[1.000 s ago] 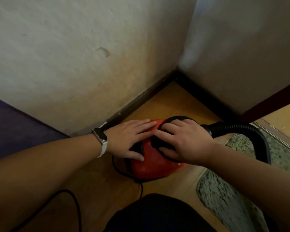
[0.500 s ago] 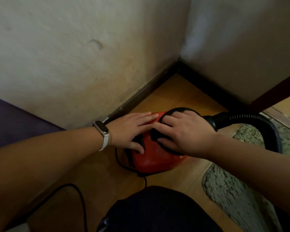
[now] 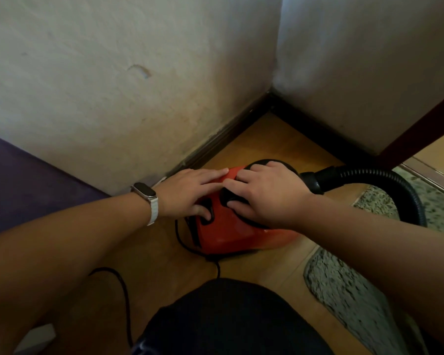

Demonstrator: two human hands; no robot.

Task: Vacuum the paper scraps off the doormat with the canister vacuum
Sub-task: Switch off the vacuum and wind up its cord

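A white-strapped watch sits on the left wrist. The left hand lies flat with straight fingers on the red canister vacuum, its thumb on a black button. The vacuum stands on the wooden floor in the wall corner, its inside hidden. The right hand rests spread on its black top. The black hose arcs rightward over the speckled doormat; I cannot tell scraps from its pattern.

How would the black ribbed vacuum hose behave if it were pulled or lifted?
The black ribbed hose bends in a loose arc, so it is probably floppy and springy, not stiff. Pulling it would likely drag the red canister vacuum across the smooth wooden floor.
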